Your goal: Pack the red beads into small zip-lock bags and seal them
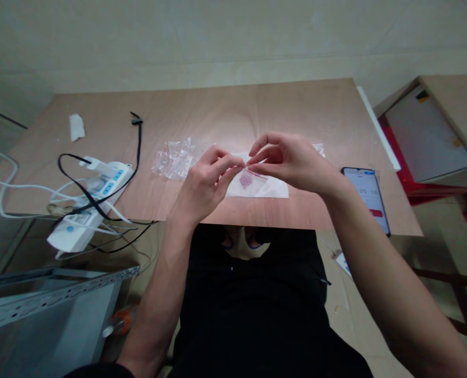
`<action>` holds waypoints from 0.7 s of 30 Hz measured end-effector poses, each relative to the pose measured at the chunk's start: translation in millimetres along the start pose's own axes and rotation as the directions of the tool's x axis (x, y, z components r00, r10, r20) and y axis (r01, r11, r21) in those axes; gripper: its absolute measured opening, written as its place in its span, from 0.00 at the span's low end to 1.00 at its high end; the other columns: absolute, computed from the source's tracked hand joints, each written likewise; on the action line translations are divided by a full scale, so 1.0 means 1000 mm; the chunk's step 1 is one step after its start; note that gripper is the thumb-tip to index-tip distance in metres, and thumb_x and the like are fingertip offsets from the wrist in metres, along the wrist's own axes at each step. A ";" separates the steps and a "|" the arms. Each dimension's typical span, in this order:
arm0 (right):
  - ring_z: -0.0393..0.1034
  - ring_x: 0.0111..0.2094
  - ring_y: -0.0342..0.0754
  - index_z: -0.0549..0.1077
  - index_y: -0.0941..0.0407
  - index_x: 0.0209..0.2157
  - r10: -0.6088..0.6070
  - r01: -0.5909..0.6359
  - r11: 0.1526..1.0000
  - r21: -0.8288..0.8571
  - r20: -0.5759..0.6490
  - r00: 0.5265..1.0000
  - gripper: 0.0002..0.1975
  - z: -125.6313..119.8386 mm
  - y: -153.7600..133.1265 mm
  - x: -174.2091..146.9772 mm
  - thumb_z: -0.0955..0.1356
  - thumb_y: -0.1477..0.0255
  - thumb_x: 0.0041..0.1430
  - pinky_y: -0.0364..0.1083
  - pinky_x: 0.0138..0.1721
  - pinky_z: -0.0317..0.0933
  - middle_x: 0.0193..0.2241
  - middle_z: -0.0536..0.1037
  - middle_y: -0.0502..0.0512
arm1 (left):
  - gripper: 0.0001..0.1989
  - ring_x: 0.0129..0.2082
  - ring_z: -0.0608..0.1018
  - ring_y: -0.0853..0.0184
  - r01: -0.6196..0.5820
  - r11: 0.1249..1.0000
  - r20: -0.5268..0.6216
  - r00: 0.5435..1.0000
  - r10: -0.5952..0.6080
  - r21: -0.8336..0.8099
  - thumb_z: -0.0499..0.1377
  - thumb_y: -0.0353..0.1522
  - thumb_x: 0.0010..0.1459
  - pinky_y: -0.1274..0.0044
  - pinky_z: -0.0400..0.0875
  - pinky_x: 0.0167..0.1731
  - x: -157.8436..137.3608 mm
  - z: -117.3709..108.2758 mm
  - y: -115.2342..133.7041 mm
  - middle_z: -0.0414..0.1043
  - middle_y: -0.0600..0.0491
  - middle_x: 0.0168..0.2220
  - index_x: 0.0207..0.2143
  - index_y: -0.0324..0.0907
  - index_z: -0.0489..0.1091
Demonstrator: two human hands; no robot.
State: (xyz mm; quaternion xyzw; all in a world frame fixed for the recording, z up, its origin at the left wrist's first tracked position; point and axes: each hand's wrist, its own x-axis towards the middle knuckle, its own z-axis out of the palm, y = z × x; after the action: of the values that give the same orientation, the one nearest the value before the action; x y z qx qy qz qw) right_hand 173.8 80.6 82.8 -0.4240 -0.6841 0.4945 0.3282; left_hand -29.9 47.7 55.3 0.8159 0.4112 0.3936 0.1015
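Above a sheet of white paper (pixel 278 188), my left hand (pixel 212 178) and my right hand (pixel 288 160) meet fingertip to fingertip, both in a pinch. Between them they grip the edge of a small clear zip bag (pixel 262 176) with a red line along its seal. A cluster of small pink pieces (pixel 245 181) shows just below the fingertips; I cannot tell whether it lies inside the bag or under it. Left of my left hand is a pile of clear zip bags (pixel 174 160). Another red-lined clear bag (pixel 319 148) is partly hidden behind my right wrist.
A white power strip (pixel 113 184) with plugs and tangled cables lies at the wooden table's (pixel 218 113) left edge, by a black strap (pixel 139 139). A scrap of white paper (pixel 76 127) is at the back left. A phone (pixel 367 197) lies right of my right forearm.
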 end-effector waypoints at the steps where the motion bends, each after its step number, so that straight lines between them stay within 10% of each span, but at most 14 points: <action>1: 0.74 0.28 0.46 0.73 0.56 0.31 0.016 -0.016 1.000 0.003 0.045 0.999 0.11 0.000 0.000 0.000 0.76 0.70 0.48 0.44 0.27 0.64 0.25 0.77 0.51 | 0.06 0.31 0.72 0.73 -0.014 1.000 -0.003 1.000 0.014 -0.004 0.56 0.32 0.65 0.80 0.70 0.31 0.000 0.001 0.000 0.69 0.54 0.36 0.40 0.45 0.73; 5: 0.72 0.24 0.44 0.75 0.58 0.26 0.006 0.000 0.998 -0.061 0.108 0.994 0.05 0.002 0.004 -0.004 0.73 0.72 0.51 0.43 0.25 0.63 0.21 0.76 0.51 | 0.05 0.40 0.74 0.67 -0.024 1.000 -0.024 0.999 0.024 -0.005 0.59 0.33 0.62 0.73 0.72 0.41 -0.003 0.004 0.004 0.69 0.52 0.40 0.41 0.45 0.71; 11: 0.71 0.26 0.43 0.79 0.58 0.29 -0.028 0.036 0.997 -0.073 0.097 0.995 0.05 0.013 0.005 -0.005 0.72 0.71 0.49 0.44 0.27 0.62 0.26 0.79 0.53 | 0.45 0.51 0.74 0.54 0.150 0.987 0.057 0.987 -0.148 -0.050 0.71 0.49 0.39 0.64 0.69 0.51 -0.006 0.021 0.016 0.69 0.43 0.53 0.57 0.43 0.59; 16: 0.72 0.28 0.44 0.72 0.56 0.33 -0.089 0.089 0.996 -0.012 -0.015 0.996 0.09 0.012 0.017 0.001 0.72 0.66 0.54 0.44 0.31 0.64 0.26 0.76 0.50 | 0.20 0.35 0.78 0.65 0.295 0.952 -0.027 0.954 -0.298 -0.086 0.67 0.39 0.51 0.74 0.72 0.38 -0.004 0.031 0.009 0.75 0.52 0.37 0.44 0.43 0.67; 21: 0.68 0.27 0.42 0.74 0.57 0.36 -0.088 0.017 0.949 -0.316 -0.210 0.974 0.07 0.007 0.059 0.008 0.73 0.76 0.53 0.46 0.34 0.62 0.29 0.74 0.51 | 0.17 0.28 0.76 0.70 0.359 0.930 -0.101 0.925 -0.366 -0.082 0.69 0.34 0.49 0.77 0.70 0.33 -0.007 0.025 -0.005 0.71 0.58 0.28 0.38 0.42 0.67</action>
State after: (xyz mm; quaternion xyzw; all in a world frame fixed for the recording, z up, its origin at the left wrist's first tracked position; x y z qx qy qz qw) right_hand 179.1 93.8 24.7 -0.5046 -0.7239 0.3206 0.3443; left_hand -17.6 49.7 32.0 0.6986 0.5475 0.4266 0.1738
